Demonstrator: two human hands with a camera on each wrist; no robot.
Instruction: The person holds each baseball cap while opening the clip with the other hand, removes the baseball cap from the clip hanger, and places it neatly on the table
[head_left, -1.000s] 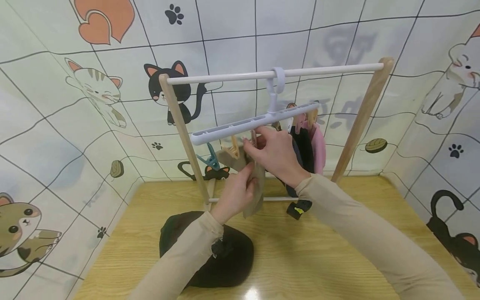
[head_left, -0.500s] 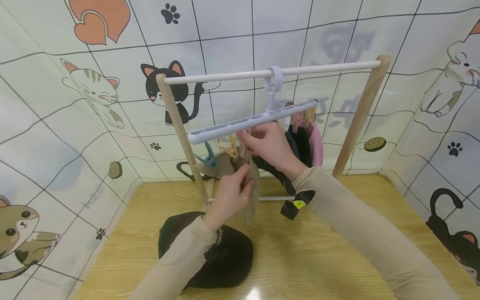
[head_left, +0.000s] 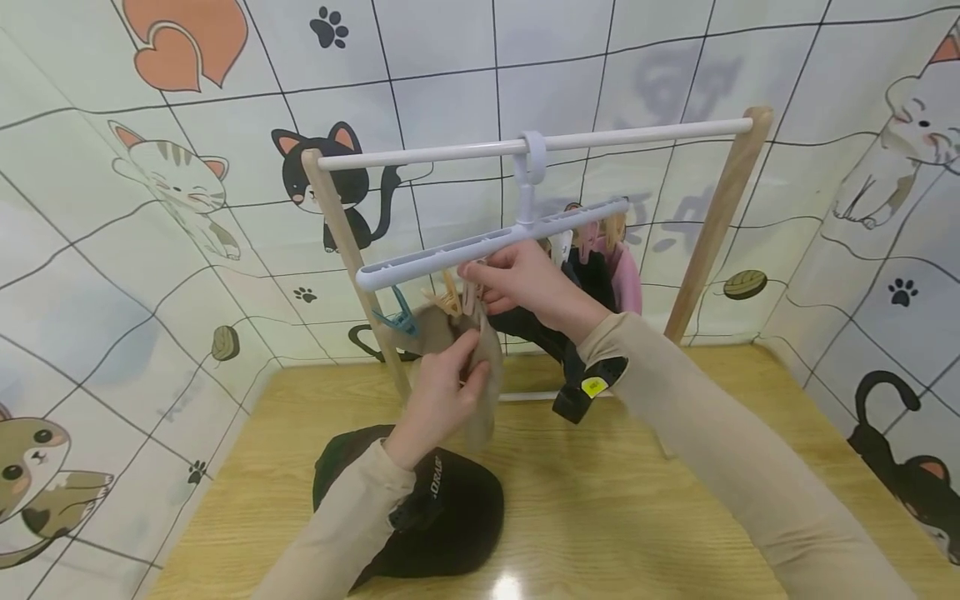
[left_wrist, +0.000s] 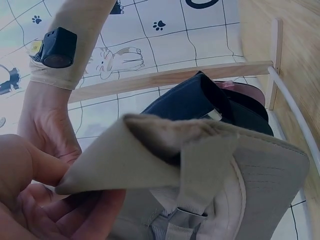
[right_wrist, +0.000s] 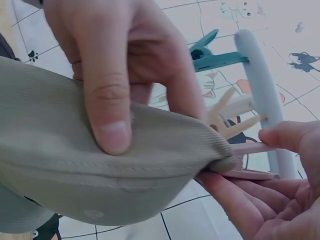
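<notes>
A beige cap hangs below the pale lilac hanger; its strap and buckle face the left wrist camera. My left hand pinches the cap's fabric between thumb and fingers. Just above, my right hand holds a pale pink clothespin by its arms, at the folded corner of the cap. The right wrist view has the clothespin's jaws at that corner, but whether they bite the cloth I cannot tell. Left of it on the hanger are a yellow clothespin and a teal clothespin.
The hanger hooks over the white rod of a wooden rack. At its right end hang a pink cap and dark caps, below more clothespins. A dark cap lies on the wooden table.
Both hands have shifted a little to the left, and the hanger has swung slightly the same way. More beige fabric now shows behind the teal clothespin. Both hands keep their hold.
</notes>
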